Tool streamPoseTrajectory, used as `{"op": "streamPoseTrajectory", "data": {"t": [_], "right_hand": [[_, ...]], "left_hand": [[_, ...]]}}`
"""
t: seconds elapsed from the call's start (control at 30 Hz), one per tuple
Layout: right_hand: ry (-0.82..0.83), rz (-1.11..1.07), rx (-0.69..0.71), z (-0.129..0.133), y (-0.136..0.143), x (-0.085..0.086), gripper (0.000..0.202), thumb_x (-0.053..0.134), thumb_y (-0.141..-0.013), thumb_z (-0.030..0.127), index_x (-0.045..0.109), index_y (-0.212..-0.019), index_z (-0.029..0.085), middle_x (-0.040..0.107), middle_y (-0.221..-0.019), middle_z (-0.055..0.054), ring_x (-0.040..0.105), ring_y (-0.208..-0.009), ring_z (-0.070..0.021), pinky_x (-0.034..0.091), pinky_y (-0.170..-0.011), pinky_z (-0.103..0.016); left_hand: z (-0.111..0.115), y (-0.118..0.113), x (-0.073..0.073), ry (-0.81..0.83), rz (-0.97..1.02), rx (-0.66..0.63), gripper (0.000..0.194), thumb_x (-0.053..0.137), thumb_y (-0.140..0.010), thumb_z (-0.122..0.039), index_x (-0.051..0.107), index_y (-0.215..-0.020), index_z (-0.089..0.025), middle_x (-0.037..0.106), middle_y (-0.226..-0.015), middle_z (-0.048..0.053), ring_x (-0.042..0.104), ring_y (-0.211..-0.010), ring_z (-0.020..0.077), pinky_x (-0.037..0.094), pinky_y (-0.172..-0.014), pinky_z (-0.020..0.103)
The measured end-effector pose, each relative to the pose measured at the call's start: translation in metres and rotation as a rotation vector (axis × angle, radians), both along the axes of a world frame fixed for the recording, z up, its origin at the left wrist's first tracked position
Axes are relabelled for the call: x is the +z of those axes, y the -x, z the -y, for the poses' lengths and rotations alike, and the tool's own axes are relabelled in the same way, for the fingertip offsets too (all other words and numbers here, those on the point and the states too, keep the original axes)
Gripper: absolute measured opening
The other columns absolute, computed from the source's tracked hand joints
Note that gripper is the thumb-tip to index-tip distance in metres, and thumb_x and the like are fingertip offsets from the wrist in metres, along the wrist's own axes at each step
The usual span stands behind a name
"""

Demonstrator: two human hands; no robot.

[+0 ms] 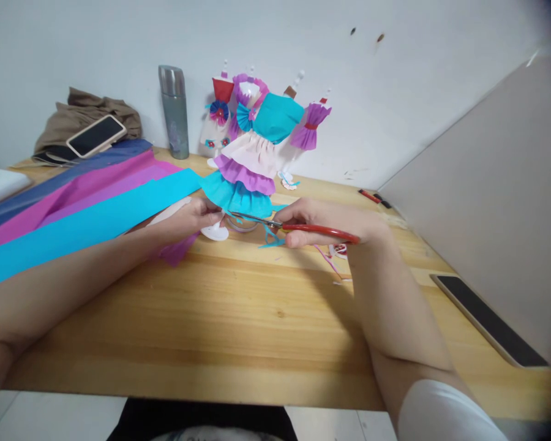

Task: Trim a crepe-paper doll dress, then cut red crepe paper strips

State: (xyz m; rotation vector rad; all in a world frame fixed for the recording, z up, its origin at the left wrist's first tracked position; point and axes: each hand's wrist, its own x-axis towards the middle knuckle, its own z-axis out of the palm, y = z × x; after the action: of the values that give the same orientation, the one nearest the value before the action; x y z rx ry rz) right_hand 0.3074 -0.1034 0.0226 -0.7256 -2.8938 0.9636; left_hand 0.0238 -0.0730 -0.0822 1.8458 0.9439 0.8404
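Note:
My right hand point(316, 220) is closed around the red-handled scissors point(321, 229). Their blades point left along the bottom edge of a tiered paper dress point(252, 156) with turquoise, white and purple layers. The dress stands tilted on a small mannequin with a white round base point(215, 231). At the lower left of the turquoise hem, my left hand point(197, 214) pinches near the hem and stand; exactly what its fingertips grip is hard to make out. Thin turquoise scraps point(272, 239) lie beneath the blades.
Smaller dressed mannequins point(311, 127) stand behind, by a grey bottle point(174, 113). Long coloured paper sheets point(96, 205) cover the left of the table point(202, 331). A phone point(491, 318) lies at right, another phone point(96, 136) on brown cloth at back left.

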Motion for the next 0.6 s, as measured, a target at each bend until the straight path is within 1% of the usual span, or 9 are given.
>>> {"op": "streamPoseTrajectory", "data": {"t": [0.1, 0.2, 0.33, 0.47, 0.6], "right_hand": [[0.017, 0.003, -0.029, 0.0003, -0.0002, -0.0002, 0.075, 0.041, -0.091, 0.093, 0.045, -0.072, 0.02, 0.034, -0.066, 0.005, 0.031, -0.063, -0.0096, 0.022, -0.06, -0.027], [0.021, -0.004, -0.043, 0.0005, -0.001, -0.0006, 0.077, 0.041, -0.089, 0.095, 0.041, -0.07, 0.021, 0.031, -0.065, 0.005, 0.029, -0.063, -0.0095, 0.021, -0.059, -0.027], [0.033, -0.003, -0.064, 0.0009, -0.0023, -0.0003, 0.077, 0.041, -0.089, 0.095, 0.041, -0.07, 0.021, 0.03, -0.064, 0.006, 0.028, -0.062, -0.0089, 0.02, -0.059, -0.027], [0.05, 0.001, -0.079, 0.0001, -0.0043, -0.0011, 0.076, 0.045, -0.089, 0.094, 0.044, -0.071, 0.02, 0.031, -0.065, 0.006, 0.028, -0.061, -0.0088, 0.02, -0.059, -0.027], [0.036, 0.005, -0.084, -0.0009, -0.0066, -0.0022, 0.075, 0.045, -0.09, 0.093, 0.043, -0.071, 0.02, 0.03, -0.066, 0.006, 0.027, -0.063, -0.0089, 0.02, -0.06, -0.027]], "left_hand": [[-0.0007, 0.0006, -0.0003, 0.003, 0.004, -0.015, 0.035, 0.068, -0.081, -0.049, 0.068, -0.077, -0.015, 0.068, -0.079, 0.005, 0.059, -0.073, 0.0166, 0.049, -0.068, 0.028], [-0.0014, 0.0013, -0.0008, 0.024, 0.01, -0.014, 0.034, 0.069, -0.079, -0.049, 0.069, -0.078, -0.015, 0.069, -0.078, 0.005, 0.059, -0.072, 0.017, 0.048, -0.068, 0.028], [-0.0008, 0.0012, -0.0005, 0.044, 0.001, -0.002, 0.033, 0.071, -0.078, -0.048, 0.069, -0.077, -0.015, 0.07, -0.079, 0.005, 0.06, -0.073, 0.0176, 0.048, -0.068, 0.028], [0.0005, 0.0001, 0.0011, 0.03, -0.002, 0.008, 0.031, 0.069, -0.079, -0.046, 0.069, -0.076, -0.015, 0.068, -0.076, 0.004, 0.058, -0.07, 0.0159, 0.045, -0.066, 0.026], [0.002, -0.0009, 0.0032, 0.034, 0.006, 0.013, 0.031, 0.069, -0.078, -0.045, 0.068, -0.073, -0.015, 0.068, -0.074, 0.004, 0.057, -0.068, 0.0151, 0.044, -0.063, 0.026]]}}
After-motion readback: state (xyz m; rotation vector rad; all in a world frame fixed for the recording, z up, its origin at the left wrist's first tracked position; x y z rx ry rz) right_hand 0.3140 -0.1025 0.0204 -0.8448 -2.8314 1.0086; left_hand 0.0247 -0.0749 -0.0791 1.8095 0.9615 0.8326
